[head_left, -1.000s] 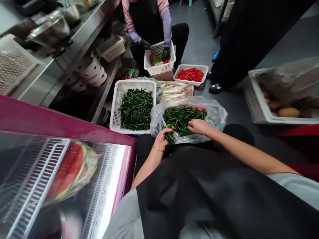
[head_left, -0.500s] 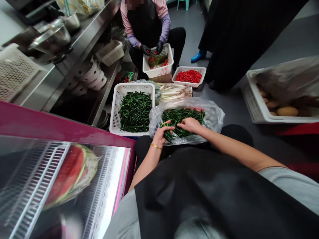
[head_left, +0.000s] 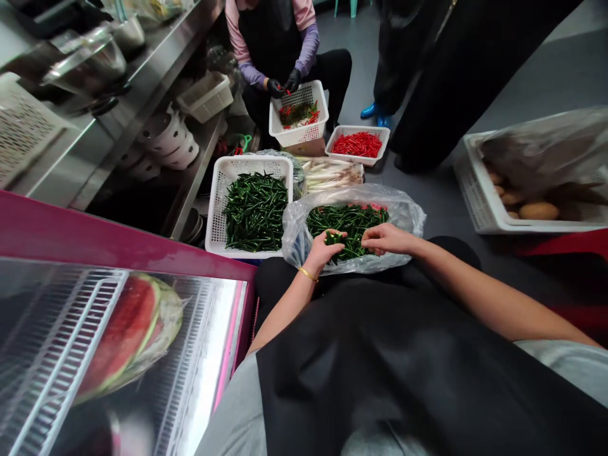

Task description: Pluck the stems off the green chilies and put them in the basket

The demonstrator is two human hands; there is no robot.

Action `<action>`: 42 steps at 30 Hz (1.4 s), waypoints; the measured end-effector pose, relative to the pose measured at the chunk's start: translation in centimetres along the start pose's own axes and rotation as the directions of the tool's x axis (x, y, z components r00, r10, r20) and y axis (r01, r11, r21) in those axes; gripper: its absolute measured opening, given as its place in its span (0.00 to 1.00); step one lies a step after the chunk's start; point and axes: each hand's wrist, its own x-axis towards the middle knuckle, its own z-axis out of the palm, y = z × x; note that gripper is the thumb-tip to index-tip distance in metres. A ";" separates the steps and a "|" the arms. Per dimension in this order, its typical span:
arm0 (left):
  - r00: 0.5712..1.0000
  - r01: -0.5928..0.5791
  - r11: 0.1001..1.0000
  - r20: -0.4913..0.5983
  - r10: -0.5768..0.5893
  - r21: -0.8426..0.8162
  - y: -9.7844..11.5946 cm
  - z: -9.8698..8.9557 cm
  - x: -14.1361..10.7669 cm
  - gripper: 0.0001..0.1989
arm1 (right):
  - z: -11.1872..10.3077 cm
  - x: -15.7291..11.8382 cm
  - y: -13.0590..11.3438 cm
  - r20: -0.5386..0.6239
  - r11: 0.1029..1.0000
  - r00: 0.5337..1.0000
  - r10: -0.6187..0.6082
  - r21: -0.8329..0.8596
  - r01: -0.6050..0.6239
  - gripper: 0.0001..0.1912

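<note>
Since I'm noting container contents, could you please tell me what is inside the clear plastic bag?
Green chilies lie inside the clear plastic bag, and something red shows at its far side. The chilies cover its bottom, so whatever lies beneath cannot be seen.

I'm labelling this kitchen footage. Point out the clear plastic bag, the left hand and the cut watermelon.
Clear plastic bag [head_left: 406, 217]: head view, bare plastic at its right end.
Left hand [head_left: 322, 252]: head view, middle of the hand.
Cut watermelon [head_left: 125, 330]: head view, red flesh.
</note>
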 end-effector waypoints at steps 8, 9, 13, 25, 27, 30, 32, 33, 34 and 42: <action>0.995 0.082 0.984 0.036 -0.089 0.156 -0.3 0.5 -0.4 0.11 | 3.0 1.8 -0.9 -0.197 0.980 0.962 -0.188 -0.100 0.171 0.14; 0.993 0.090 0.974 0.057 -0.104 0.206 0.0 0.3 -0.6 0.10 | 3.3 1.8 -1.0 -0.219 0.955 0.943 -0.251 -0.215 0.204 0.13; 0.950 0.111 0.916 0.230 -0.212 0.386 2.0 -0.6 -1.1 0.11 | 3.7 1.2 -1.8 -0.018 0.827 0.929 -0.369 -0.463 0.319 0.18; 0.940 0.196 0.949 -0.226 -0.254 -0.248 1.1 -2.1 -0.9 0.09 | 5.1 4.0 1.6 -0.259 0.461 0.964 -0.065 -0.864 -0.201 0.23; 0.941 0.204 0.943 -0.213 -0.263 -0.262 0.9 -2.6 -1.1 0.09 | 5.6 4.9 2.1 -0.152 0.448 0.987 -0.043 -0.886 -0.117 0.19; 0.930 0.227 0.938 -0.227 -0.288 -0.260 0.4 -2.6 -1.2 0.08 | 5.3 5.5 1.7 -0.104 0.459 0.994 -0.041 -0.885 -0.073 0.18; 0.915 0.246 0.927 -0.248 -0.318 -0.283 -0.1 -2.2 -1.1 0.10 | 4.6 5.0 1.0 -0.128 0.489 0.988 -0.088 -0.870 -0.069 0.20; 0.909 0.254 0.916 -0.248 -0.336 -0.309 -0.4 -1.9 -1.0 0.11 | 4.3 4.6 0.7 -0.133 0.506 0.985 -0.114 -0.860 -0.058 0.20; 0.905 0.267 0.901 -0.231 -0.356 -0.343 -0.7 -1.6 -0.8 0.12 | 4.2 4.2 0.4 -0.127 0.520 0.982 -0.137 -0.853 -0.038 0.20; 0.922 0.358 0.856 -0.001 -0.386 -0.373 -1.5 -0.7 1.0 0.11 | 5.7 2.3 1.1 0.071 0.505 0.943 -0.324 -0.830 0.236 0.18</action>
